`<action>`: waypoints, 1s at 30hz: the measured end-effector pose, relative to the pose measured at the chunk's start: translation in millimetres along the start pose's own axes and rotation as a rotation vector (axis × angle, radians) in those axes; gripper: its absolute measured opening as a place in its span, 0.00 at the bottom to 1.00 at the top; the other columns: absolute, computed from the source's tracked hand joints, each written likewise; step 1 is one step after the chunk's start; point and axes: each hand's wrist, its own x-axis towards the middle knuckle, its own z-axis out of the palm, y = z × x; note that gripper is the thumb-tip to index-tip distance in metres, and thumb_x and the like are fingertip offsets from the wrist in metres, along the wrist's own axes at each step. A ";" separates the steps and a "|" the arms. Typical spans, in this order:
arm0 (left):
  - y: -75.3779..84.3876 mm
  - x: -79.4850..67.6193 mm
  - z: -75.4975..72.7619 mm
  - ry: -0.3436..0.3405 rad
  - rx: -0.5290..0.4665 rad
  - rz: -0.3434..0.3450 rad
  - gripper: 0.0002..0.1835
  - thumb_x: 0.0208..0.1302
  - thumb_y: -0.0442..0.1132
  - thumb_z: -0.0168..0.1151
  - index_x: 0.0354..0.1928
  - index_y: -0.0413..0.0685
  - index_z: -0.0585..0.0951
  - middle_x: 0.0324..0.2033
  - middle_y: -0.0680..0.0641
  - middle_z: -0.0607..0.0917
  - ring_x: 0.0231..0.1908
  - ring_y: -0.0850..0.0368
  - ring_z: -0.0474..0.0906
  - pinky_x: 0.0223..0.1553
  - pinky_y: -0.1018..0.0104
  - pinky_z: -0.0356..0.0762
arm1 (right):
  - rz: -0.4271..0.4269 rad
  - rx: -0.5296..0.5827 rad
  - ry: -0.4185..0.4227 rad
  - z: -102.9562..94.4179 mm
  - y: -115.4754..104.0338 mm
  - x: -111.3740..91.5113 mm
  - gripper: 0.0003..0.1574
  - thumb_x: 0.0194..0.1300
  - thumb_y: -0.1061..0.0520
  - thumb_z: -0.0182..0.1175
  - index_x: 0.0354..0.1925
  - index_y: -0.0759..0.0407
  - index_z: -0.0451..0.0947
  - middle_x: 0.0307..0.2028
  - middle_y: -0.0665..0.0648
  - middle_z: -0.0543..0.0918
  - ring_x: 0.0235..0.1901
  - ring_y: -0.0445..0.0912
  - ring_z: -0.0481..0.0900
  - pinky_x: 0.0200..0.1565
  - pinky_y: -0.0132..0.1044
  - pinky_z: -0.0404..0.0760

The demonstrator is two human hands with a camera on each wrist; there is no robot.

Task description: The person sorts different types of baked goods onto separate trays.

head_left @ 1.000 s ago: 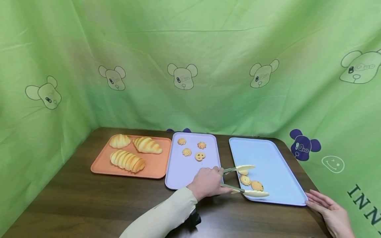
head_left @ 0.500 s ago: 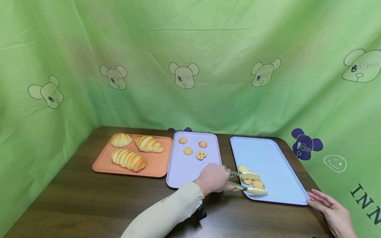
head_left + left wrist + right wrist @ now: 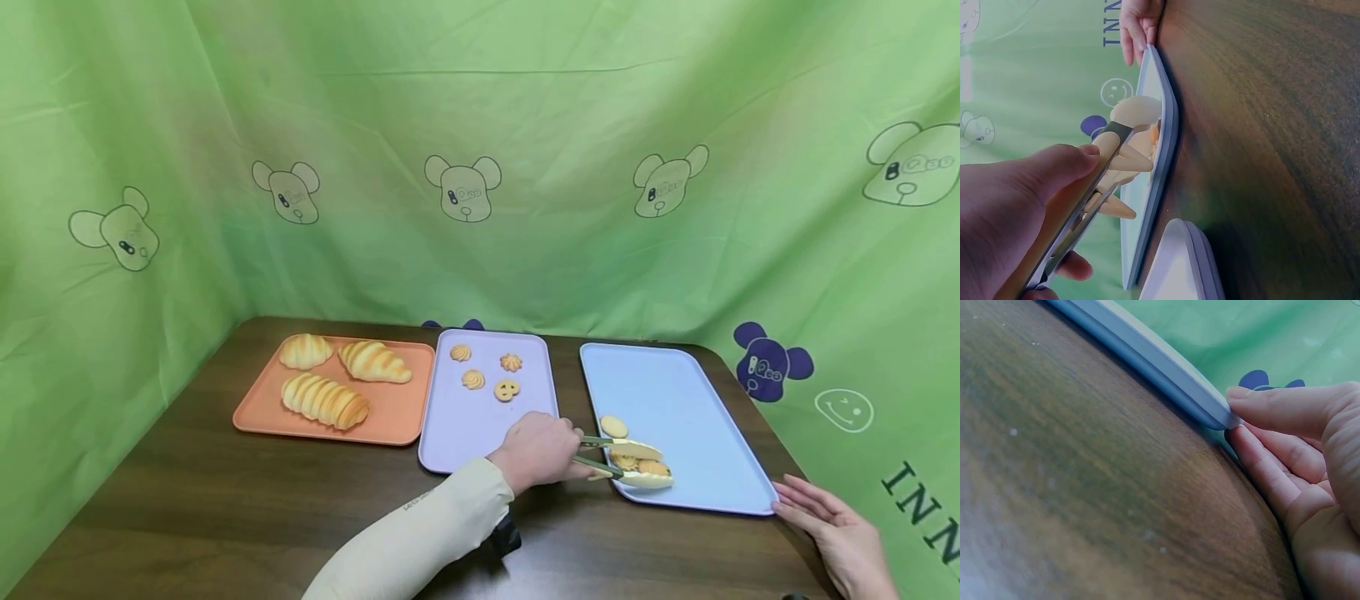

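My left hand [image 3: 538, 450] grips a pair of tongs [image 3: 1069, 231] with cream tips, thumb along one arm. The tongs reach over the near left corner of the blue tray [image 3: 675, 392]. Their tips stand apart, one on either side of a scalloped cookie [image 3: 624, 460] and a round cookie [image 3: 654, 468], both partly hidden. Just behind the tips lies a plain oval cookie [image 3: 613, 427]. At the tray's near right corner, my right hand [image 3: 831, 525] pinches the rim, its thumb [image 3: 1254, 403] on the corner and fingers against the side below.
Left of the blue tray, a lilac tray [image 3: 465, 433] bears several cookies. Farther left, an orange tray [image 3: 393, 408] holds a ridged roll [image 3: 324, 402] and two other breads. A green printed curtain [image 3: 465, 267] hangs around the brown table [image 3: 225, 517].
The tongs have shifted slightly right and nearer, and their tips have drawn closer together around two cookies. The oval cookie now shows fully. My right hand stays at the tray corner.
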 end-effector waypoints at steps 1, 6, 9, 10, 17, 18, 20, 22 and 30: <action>0.0 -0.3 0.1 -0.005 -0.001 -0.002 0.24 0.62 0.71 0.57 0.21 0.62 0.76 0.19 0.60 0.76 0.15 0.65 0.72 0.15 0.67 0.69 | -0.001 0.001 0.000 -0.1 0.1 -0.1 0.33 0.62 0.81 0.56 0.50 0.48 0.85 0.42 0.47 0.88 0.42 0.34 0.85 0.41 0.24 0.79; -0.9 -2.3 0.0 0.002 0.003 -0.010 0.24 0.62 0.71 0.56 0.23 0.61 0.77 0.20 0.60 0.77 0.16 0.65 0.73 0.15 0.67 0.70 | 0.010 0.001 0.010 0.7 -0.2 -0.6 0.33 0.62 0.81 0.56 0.50 0.48 0.85 0.41 0.46 0.88 0.42 0.35 0.85 0.41 0.24 0.79; -1.8 -4.3 0.1 0.027 0.016 -0.012 0.24 0.63 0.71 0.56 0.25 0.60 0.77 0.21 0.60 0.77 0.15 0.65 0.72 0.15 0.67 0.70 | 0.023 0.000 0.018 1.9 -1.0 -0.6 0.32 0.62 0.80 0.57 0.50 0.47 0.85 0.41 0.46 0.88 0.41 0.35 0.85 0.41 0.24 0.79; -2.1 -4.9 0.3 0.039 0.021 -0.015 0.24 0.63 0.71 0.56 0.26 0.60 0.77 0.21 0.60 0.77 0.15 0.65 0.72 0.14 0.67 0.69 | 0.026 -0.001 0.019 2.3 -1.5 -0.6 0.32 0.62 0.80 0.57 0.50 0.47 0.85 0.41 0.46 0.88 0.41 0.35 0.85 0.41 0.24 0.79; -4.1 -7.4 1.8 0.119 0.041 -0.032 0.24 0.63 0.70 0.57 0.28 0.59 0.80 0.20 0.60 0.76 0.13 0.64 0.70 0.13 0.68 0.68 | 0.013 0.044 0.018 3.3 -3.7 -1.1 0.33 0.62 0.82 0.56 0.50 0.49 0.85 0.40 0.48 0.89 0.40 0.37 0.86 0.41 0.25 0.79; -4.0 -7.5 2.1 0.123 0.044 -0.028 0.24 0.63 0.70 0.57 0.28 0.60 0.80 0.20 0.60 0.76 0.13 0.64 0.71 0.13 0.68 0.68 | 0.011 0.051 0.018 3.1 -3.7 -1.1 0.33 0.62 0.82 0.55 0.50 0.49 0.85 0.40 0.48 0.89 0.40 0.37 0.86 0.41 0.25 0.79; -3.3 -8.1 2.9 0.131 0.049 -0.023 0.23 0.62 0.70 0.58 0.28 0.60 0.80 0.20 0.61 0.76 0.13 0.65 0.70 0.12 0.68 0.67 | 0.012 0.061 0.021 3.1 -3.6 -1.1 0.33 0.61 0.82 0.55 0.50 0.49 0.86 0.40 0.49 0.89 0.40 0.37 0.86 0.41 0.25 0.79; -2.8 -8.9 3.6 0.141 0.053 -0.023 0.23 0.61 0.71 0.58 0.27 0.60 0.79 0.19 0.61 0.76 0.12 0.65 0.70 0.12 0.69 0.66 | 0.010 0.063 0.022 3.3 -3.5 -1.1 0.33 0.61 0.82 0.55 0.50 0.50 0.86 0.40 0.49 0.89 0.40 0.37 0.86 0.41 0.25 0.79; -3.5 -12.1 6.1 0.167 0.036 -0.022 0.23 0.62 0.70 0.58 0.26 0.61 0.80 0.19 0.61 0.76 0.12 0.66 0.70 0.12 0.69 0.66 | 0.013 0.048 0.021 3.9 -2.5 -0.4 0.33 0.61 0.82 0.56 0.50 0.50 0.86 0.40 0.49 0.89 0.40 0.37 0.86 0.41 0.25 0.79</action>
